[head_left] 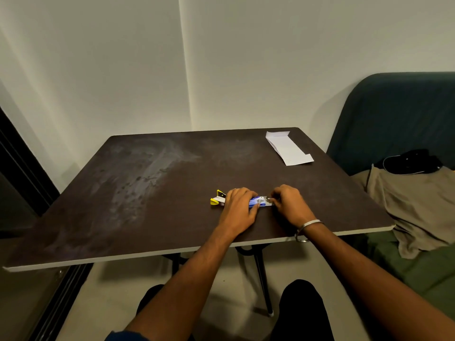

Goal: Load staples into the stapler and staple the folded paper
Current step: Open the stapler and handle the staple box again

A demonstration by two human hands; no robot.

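Head view, 1 frame. I see a dark brown table [147,193] with pale smears across its left half. Near the front edge lies the stapler [218,199], yellow and white at its left end, lengthwise from left to right. My left hand [240,210] rests palm down over its middle, fingers curled narrowly over the body and a blue staple box [256,202] that shows just right of the hand; I cannot tell whether the fingers grip the stapler or only press it. My right hand [289,204] sits just beside, its fingertips pinched narrowly on a small pale piece at the right end of the box; what that piece is I cannot tell. A metal bangle [309,226] circles the right wrist. The folded paper [288,148] lies flat at the far right corner, well apart from both hands. A green sofa [394,114] with a tan cloth [418,205] stands right of the table.
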